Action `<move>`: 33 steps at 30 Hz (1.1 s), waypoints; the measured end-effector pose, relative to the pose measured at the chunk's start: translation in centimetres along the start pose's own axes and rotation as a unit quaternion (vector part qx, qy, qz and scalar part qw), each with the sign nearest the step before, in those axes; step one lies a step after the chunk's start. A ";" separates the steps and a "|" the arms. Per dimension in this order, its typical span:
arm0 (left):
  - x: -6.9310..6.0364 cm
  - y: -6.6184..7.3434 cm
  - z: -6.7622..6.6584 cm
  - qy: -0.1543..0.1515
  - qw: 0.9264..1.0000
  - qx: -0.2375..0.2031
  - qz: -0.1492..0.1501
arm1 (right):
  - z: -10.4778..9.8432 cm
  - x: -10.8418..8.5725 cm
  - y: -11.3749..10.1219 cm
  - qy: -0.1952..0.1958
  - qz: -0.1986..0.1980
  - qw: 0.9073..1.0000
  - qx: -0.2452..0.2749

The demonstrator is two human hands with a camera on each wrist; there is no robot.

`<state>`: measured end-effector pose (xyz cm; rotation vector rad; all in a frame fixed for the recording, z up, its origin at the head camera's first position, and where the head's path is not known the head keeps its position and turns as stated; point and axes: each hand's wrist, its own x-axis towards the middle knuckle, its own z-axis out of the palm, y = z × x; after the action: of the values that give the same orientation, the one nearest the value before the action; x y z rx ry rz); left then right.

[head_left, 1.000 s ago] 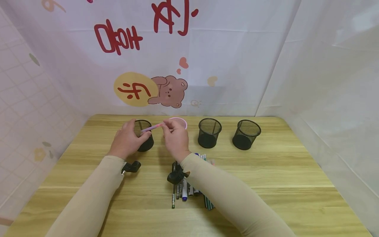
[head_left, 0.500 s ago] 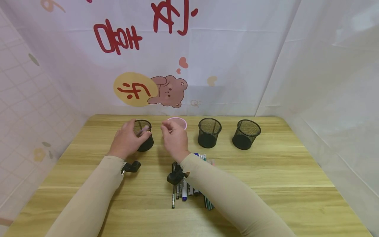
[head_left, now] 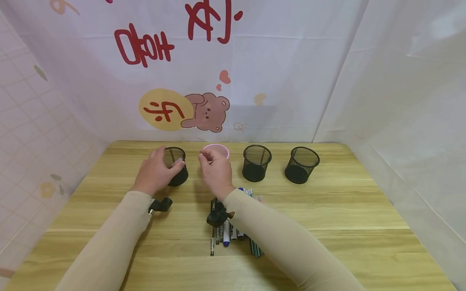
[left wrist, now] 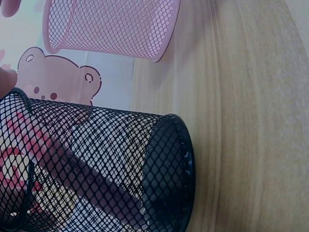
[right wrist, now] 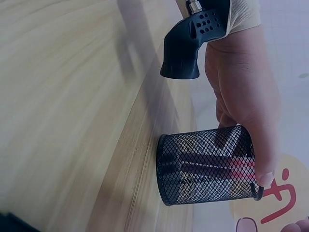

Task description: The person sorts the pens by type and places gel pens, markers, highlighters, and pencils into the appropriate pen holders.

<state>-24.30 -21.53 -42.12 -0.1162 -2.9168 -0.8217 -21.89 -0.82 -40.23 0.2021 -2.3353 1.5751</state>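
Observation:
A black mesh pen cup (head_left: 179, 178) stands at the far left of the row, and my left hand (head_left: 154, 171) grips it by the rim, thumb on the near side. Inside that cup leans a purple pen (left wrist: 91, 183) with a pinkish end, seen through the mesh in the left wrist view. The right wrist view shows the same pen slanting in the cup. My right hand (head_left: 217, 170) hovers just right of the cup, before the pink mesh cup (head_left: 226, 151); its fingers are loosely bent with nothing visible between them.
Two more black mesh cups, one centre right (head_left: 256, 165) and one far right (head_left: 301, 167), stand along the table's back. Pens, markers (head_left: 226, 234) and pencils (head_left: 256, 247) lie in a pile under my right forearm. A printed cloth (head_left: 291, 81) hangs behind.
The purple pen, pinched in my right hand over the left cup a second ago, has dropped into that cup. The right fingers let it go; both hands stay in nearly the same place.

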 end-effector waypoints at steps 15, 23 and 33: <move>0.0 -0.1 -0.1 -0.001 1.000 -0.003 0.004 | -1.4 -0.2 0.1 -0.028 0.004 1.000 -0.012; 0.1 -0.1 0.0 0.000 1.000 -0.004 0.008 | -3.0 -0.5 0.3 -0.061 -0.007 0.997 -0.039; 0.1 -0.2 0.0 0.000 1.000 -0.006 0.007 | -5.7 -0.8 1.2 -0.098 0.005 0.992 -0.083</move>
<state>-24.41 -21.66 -42.22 -0.1386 -2.9084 -0.8370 -20.45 4.83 -39.56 0.3197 -2.6078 1.4116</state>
